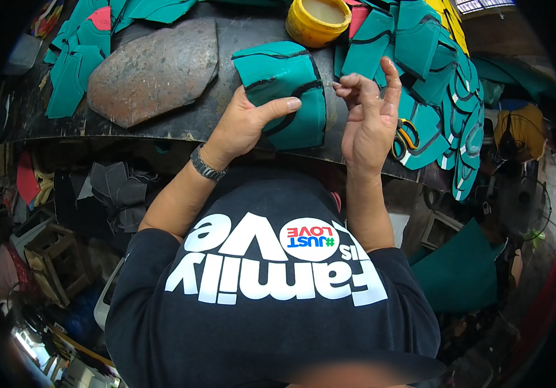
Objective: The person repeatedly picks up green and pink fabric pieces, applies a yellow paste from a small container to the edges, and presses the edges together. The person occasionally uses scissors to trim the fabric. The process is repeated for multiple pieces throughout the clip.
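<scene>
In my left hand [242,123] is a teal sheet piece [297,123] with black strips along its edges and across its middle, the thumb lying on its face. My right hand [372,113] is just beyond the right edge of that piece, with one finger raised. Its thumb and a fingertip come together by that edge, where a thin, pale thing shows, too small to name. Scissors [407,137] with orange and black handles lie right of my right wrist, on more teal pieces [427,145].
A worn stone slab [155,74] lies on the dark table [239,32] at left. Beyond my hands stands a yellow tub [318,22]. Teal pieces [71,77] are heaped at far left, others at right. Below the table's right side are a fan [523,200] and a teal sheet [462,268].
</scene>
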Tool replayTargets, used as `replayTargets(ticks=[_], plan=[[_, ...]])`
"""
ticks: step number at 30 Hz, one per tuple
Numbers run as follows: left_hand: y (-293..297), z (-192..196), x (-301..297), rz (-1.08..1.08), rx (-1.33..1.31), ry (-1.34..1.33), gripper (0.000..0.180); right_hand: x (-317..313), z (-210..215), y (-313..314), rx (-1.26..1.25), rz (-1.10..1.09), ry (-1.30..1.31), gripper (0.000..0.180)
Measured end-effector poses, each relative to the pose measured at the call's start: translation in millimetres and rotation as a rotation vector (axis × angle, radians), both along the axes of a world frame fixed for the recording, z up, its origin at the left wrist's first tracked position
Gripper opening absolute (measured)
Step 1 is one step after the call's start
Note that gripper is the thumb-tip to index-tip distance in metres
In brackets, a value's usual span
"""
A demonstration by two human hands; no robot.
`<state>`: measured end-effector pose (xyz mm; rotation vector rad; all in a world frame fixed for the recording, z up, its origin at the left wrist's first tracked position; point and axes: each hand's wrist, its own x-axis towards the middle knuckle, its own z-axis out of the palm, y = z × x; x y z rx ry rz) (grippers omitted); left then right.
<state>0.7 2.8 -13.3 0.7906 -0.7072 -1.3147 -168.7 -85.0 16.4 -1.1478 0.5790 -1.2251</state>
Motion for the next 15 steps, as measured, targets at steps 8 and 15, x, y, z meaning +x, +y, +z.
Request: replayTargets(ticks=[8, 15], plan=[[-1, 2, 0, 0.034, -0.004, 0.072, 0.037, -9, -15, 16, -0.018, -0.041, 0.098, 0.036], [-3, 1, -1, 0.004, -0.011, 0.100, 0.037, -10, -23, 19, -0.302, 0.032, 0.440, 0.021]])
